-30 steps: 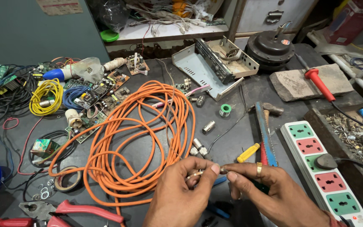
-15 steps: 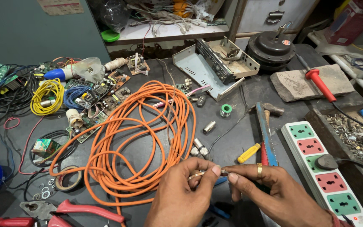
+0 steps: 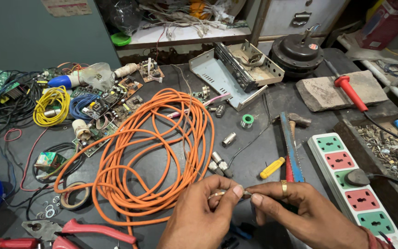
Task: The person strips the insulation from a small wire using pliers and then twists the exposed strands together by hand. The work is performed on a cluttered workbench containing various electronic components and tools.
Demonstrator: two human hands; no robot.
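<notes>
Both hands meet low over the dark tabletop (image 3: 254,152), near its front edge. The left hand (image 3: 203,216) pinches a small silvery metal piece (image 3: 217,194) between thumb and fingertips, and the right hand (image 3: 300,207), a gold ring on one finger, pinches the other end of the same piece, so the two sets of fingertips almost touch. What exactly the piece is, I cannot tell; it is thin and mostly hidden by the fingers.

Just behind the left hand sprawls a big loose coil of orange cable (image 3: 153,152), taking up the middle of the tabletop. A few small metal connectors (image 3: 220,163) lie between the coil and the hands. To the right of the hands sits a white power strip (image 3: 355,184) with green and red sockets, one black plug in it. A hammer (image 3: 295,121), a yellow-handled screwdriver (image 3: 272,167) and a blue-backed saw blade (image 3: 292,147) lie between strip and coil. Red-handled pliers (image 3: 84,229) rest at the front left corner.
</notes>
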